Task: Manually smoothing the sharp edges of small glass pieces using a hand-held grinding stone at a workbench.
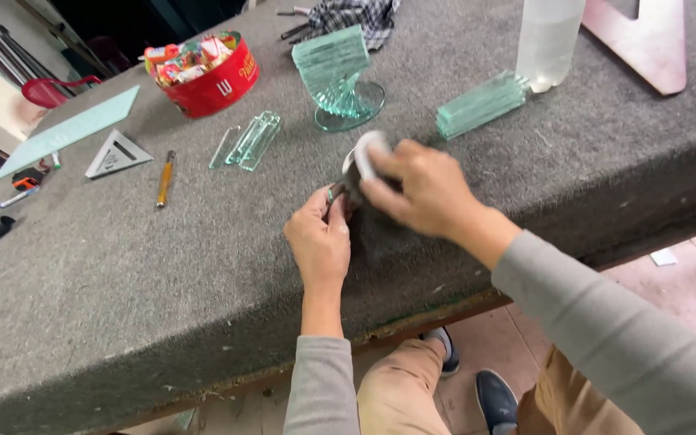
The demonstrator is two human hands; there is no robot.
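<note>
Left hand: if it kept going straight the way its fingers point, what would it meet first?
The left hand points up-table; first likely the small piece it pinches, then the twisted glass stack, though depth is unclear.

— Were there any packages on the worktop point(122, 274)?

— Yes. A round red tin point(211, 80) stood at the far left side of it, open, with light markings on its wall. Inside were small wrapped packets point(183, 58) in red, white and green.

— Any signs or screens?

— None that I could see.
</note>
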